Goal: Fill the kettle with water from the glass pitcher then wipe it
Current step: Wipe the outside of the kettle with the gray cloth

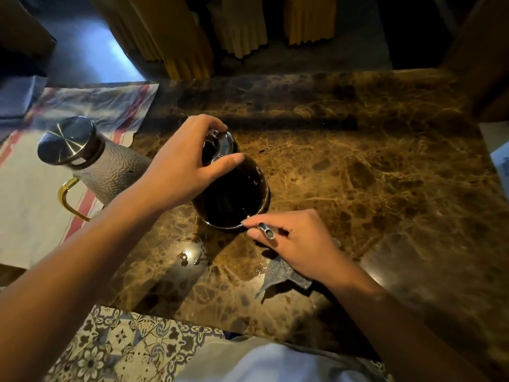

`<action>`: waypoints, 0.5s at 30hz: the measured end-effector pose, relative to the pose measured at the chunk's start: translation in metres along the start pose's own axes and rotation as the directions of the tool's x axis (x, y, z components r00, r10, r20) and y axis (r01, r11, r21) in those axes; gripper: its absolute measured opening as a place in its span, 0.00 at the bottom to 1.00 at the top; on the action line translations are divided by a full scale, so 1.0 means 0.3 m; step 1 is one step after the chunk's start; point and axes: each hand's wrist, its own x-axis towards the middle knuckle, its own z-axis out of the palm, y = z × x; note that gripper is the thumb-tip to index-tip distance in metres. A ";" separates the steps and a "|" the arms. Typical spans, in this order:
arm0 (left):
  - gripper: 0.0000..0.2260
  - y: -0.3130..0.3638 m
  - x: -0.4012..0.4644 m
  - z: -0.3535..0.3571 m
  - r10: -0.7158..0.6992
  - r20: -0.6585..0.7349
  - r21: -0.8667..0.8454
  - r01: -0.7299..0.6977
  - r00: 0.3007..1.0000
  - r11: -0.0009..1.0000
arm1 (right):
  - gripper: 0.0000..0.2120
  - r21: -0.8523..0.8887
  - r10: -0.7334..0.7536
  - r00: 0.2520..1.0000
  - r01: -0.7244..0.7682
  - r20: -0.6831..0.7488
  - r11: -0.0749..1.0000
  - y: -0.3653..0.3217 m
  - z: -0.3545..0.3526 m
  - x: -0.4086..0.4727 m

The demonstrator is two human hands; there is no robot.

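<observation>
A: Standing left of the kettle (234,194), the pitcher (91,161) is waiting with its cap on.

B: The left hand (181,172) is pinching the kettle's lid (224,143). The right hand (297,241) is gripping the cloth (286,274); better steady the kettle while wiping.

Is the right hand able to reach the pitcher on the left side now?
Probably not directly. The pitcher stands left of the kettle, and the left hand and its forearm lie between. The right hand already holds the cloth.
</observation>
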 end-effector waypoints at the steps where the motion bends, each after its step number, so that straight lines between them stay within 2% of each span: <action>1: 0.29 -0.009 0.000 -0.001 0.009 0.004 -0.004 -0.009 1.000 1.000 | 0.11 -0.042 -0.010 1.000 0.011 0.028 0.999 -0.005 -0.003 0.005; 4: 0.26 -0.027 0.000 -0.003 0.049 0.020 -0.025 -0.048 0.999 0.999 | 0.18 -0.036 0.050 0.995 -0.047 0.087 0.998 -0.010 -0.067 0.018; 6: 0.26 -0.033 -0.001 -0.003 0.057 0.027 -0.057 -0.055 0.998 0.997 | 0.21 0.014 0.107 0.993 -0.108 0.056 0.994 -0.017 -0.158 0.032; 9: 0.25 -0.043 0.000 -0.008 0.068 0.039 -0.092 -0.064 0.997 0.994 | 0.17 0.144 0.143 0.970 -0.116 -0.197 0.983 -0.028 -0.259 0.091; 12: 0.26 -0.046 0.000 -0.024 0.082 0.095 -0.120 -0.071 0.992 0.990 | 0.10 0.360 0.222 0.853 -0.043 -0.472 0.932 -0.035 -0.273 0.192; 15: 0.27 -0.051 0.000 -0.044 0.086 0.162 -0.153 -0.061 0.983 0.986 | 0.05 0.561 0.393 0.704 0.011 -0.592 0.827 -0.048 -0.229 0.327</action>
